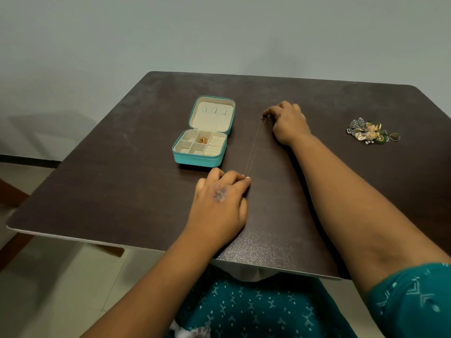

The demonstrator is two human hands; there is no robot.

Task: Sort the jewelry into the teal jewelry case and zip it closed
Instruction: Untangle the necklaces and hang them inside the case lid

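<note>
There was one teal jewelry case [203,132], one thin chain [253,147], one heap of loose jewelry [369,133] whose pieces were too tangled to count, one gold cluster [202,140] inside the case, one table [122,167], and two hands: left hand [219,198], right hand [288,123].

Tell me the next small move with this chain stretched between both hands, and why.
Probably gather the chain toward the open teal case. The right hand pinches its far end and the left hand its near end, so it lies straight on the table beside the case. Too long as it is, it likely needs folding to fit a compartment.
</note>
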